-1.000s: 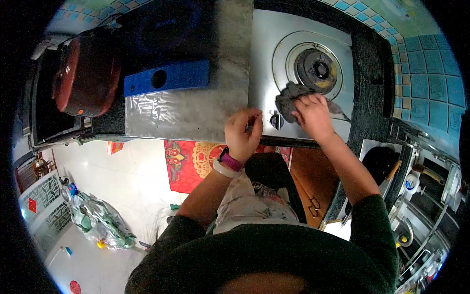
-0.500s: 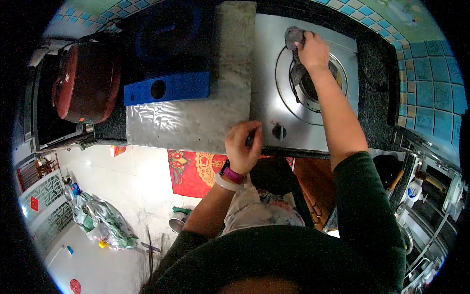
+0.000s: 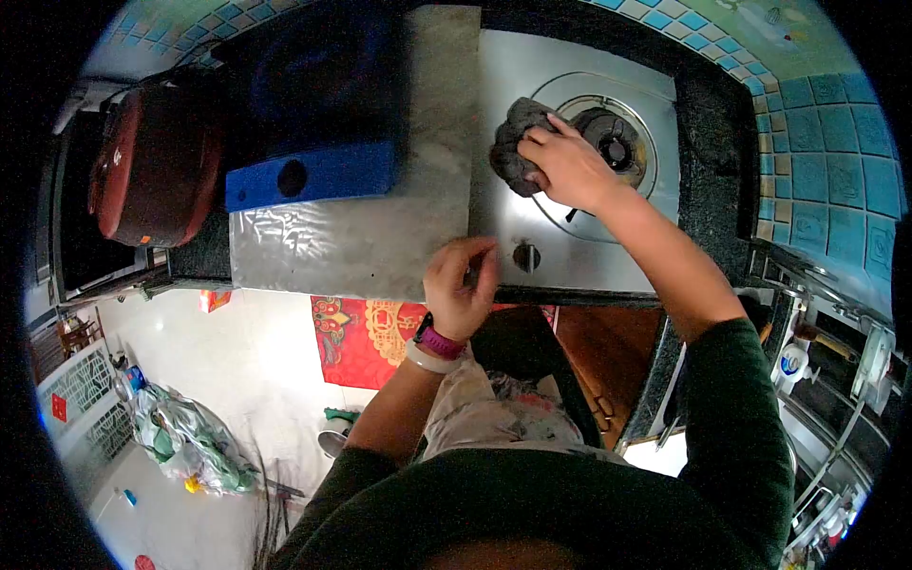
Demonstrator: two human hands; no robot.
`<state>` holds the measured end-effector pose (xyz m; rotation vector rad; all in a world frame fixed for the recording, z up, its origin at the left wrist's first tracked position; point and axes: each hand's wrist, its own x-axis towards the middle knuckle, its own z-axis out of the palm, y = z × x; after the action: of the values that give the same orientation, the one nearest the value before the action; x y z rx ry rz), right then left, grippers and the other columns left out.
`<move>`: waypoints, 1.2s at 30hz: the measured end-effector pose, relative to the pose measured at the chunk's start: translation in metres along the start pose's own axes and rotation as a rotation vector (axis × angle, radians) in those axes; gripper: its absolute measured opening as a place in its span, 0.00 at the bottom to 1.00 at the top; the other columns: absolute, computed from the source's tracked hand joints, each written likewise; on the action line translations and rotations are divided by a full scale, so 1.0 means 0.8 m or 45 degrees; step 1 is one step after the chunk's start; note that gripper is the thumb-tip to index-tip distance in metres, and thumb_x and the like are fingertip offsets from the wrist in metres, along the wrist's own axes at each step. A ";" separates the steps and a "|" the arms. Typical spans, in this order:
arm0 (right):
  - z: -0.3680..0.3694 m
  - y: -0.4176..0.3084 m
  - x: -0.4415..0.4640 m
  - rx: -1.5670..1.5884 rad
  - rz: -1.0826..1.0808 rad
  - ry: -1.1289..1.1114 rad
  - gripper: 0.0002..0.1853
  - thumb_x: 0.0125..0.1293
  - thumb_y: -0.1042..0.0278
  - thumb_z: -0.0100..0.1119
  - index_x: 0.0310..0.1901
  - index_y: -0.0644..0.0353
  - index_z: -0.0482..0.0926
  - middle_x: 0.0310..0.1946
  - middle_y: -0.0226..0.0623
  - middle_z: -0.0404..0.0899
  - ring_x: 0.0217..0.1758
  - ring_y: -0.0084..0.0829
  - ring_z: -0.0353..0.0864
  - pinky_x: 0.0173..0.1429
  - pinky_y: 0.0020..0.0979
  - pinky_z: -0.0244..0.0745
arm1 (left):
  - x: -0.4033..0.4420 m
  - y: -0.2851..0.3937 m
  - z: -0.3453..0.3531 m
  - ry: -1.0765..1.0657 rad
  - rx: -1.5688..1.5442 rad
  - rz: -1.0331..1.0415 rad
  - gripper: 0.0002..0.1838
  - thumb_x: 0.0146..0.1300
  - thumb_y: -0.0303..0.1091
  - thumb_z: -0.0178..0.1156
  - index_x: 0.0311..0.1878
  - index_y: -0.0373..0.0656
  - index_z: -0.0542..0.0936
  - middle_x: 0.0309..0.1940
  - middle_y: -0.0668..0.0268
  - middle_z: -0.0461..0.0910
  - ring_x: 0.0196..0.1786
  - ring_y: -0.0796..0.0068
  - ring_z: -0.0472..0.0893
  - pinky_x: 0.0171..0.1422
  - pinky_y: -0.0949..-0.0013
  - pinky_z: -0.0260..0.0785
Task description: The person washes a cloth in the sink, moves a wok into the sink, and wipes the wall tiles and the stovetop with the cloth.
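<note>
A crumpled dark grey cloth (image 3: 514, 142) lies under my right hand (image 3: 568, 169), whose fingers press it onto the steel gas stove (image 3: 579, 249). The cloth is at the left edge of the round burner (image 3: 617, 150), partly over its outer ring. My left hand (image 3: 460, 283), with a purple watch band and a white bangle at the wrist, hovers by the counter's front edge, left of the stove knob (image 3: 526, 256). Its fingers are curled in, and I cannot make out anything in them.
Left of the stove is a grey covered counter section (image 3: 351, 249) with a dark induction cooker (image 3: 313, 176), blue along its front. A dark red rice cooker (image 3: 157, 171) stands at the far left. On the right, a metal rack (image 3: 836, 408) holds a white bottle (image 3: 790, 363).
My right hand has moved the cloth from the back of the burner toward me and to the left, uncovering the burner. My left hand stays by the counter edge.
</note>
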<state>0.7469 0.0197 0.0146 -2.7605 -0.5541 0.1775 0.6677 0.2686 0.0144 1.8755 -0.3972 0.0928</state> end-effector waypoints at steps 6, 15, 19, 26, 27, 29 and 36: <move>-0.017 0.066 0.058 -0.323 0.421 0.090 0.19 0.67 0.61 0.61 0.56 0.62 0.76 0.54 0.50 0.79 0.61 0.48 0.77 0.76 0.48 0.60 | -0.002 0.002 -0.001 0.008 0.066 -0.027 0.08 0.59 0.23 0.65 0.42 0.39 0.83 0.32 0.59 0.83 0.32 0.63 0.82 0.39 0.66 0.75; -0.031 0.159 0.034 -0.198 0.839 0.151 0.22 0.70 0.54 0.58 0.57 0.61 0.77 0.54 0.51 0.81 0.58 0.51 0.80 0.63 0.48 0.75 | -0.005 -0.007 -0.001 0.022 0.025 0.009 0.06 0.61 0.22 0.64 0.42 0.38 0.83 0.32 0.59 0.82 0.30 0.69 0.81 0.37 0.70 0.73; -0.035 0.178 0.014 -0.208 1.005 0.196 0.18 0.69 0.55 0.57 0.53 0.59 0.79 0.53 0.51 0.82 0.57 0.52 0.81 0.61 0.50 0.76 | -0.004 -0.006 -0.002 0.030 0.054 0.003 0.06 0.62 0.22 0.64 0.41 0.38 0.82 0.32 0.60 0.82 0.30 0.70 0.80 0.36 0.70 0.73; -0.026 0.250 -0.065 -0.292 1.255 0.182 0.21 0.73 0.55 0.52 0.57 0.62 0.72 0.59 0.55 0.76 0.59 0.56 0.79 0.60 0.52 0.76 | -0.002 -0.002 -0.002 0.038 -0.004 -0.001 0.06 0.61 0.21 0.64 0.41 0.38 0.83 0.32 0.60 0.82 0.29 0.71 0.80 0.35 0.70 0.72; -0.031 0.244 -0.065 -0.297 1.250 0.185 0.21 0.73 0.55 0.52 0.57 0.62 0.72 0.59 0.55 0.76 0.59 0.56 0.79 0.60 0.52 0.76 | -0.001 0.000 -0.002 0.045 -0.015 -0.020 0.06 0.61 0.21 0.65 0.41 0.38 0.83 0.32 0.60 0.82 0.29 0.71 0.80 0.35 0.70 0.73; -0.034 0.229 -0.069 -0.294 1.271 0.175 0.19 0.71 0.61 0.48 0.58 0.61 0.73 0.63 0.52 0.74 0.61 0.55 0.79 0.63 0.51 0.75 | -0.004 -0.006 0.000 0.052 0.000 -0.001 0.06 0.61 0.21 0.65 0.41 0.38 0.83 0.32 0.60 0.82 0.29 0.71 0.80 0.35 0.70 0.73; -0.044 0.199 -0.062 -0.258 1.354 0.157 0.22 0.70 0.54 0.52 0.59 0.56 0.76 0.58 0.50 0.80 0.60 0.50 0.80 0.63 0.48 0.75 | -0.003 -0.009 0.000 0.030 0.039 0.028 0.06 0.59 0.21 0.65 0.40 0.39 0.83 0.31 0.59 0.82 0.29 0.65 0.81 0.35 0.67 0.73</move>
<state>0.7644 -0.1489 -0.0023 -2.9201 1.0097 0.1805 0.6679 0.2711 0.0076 1.8989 -0.4021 0.1360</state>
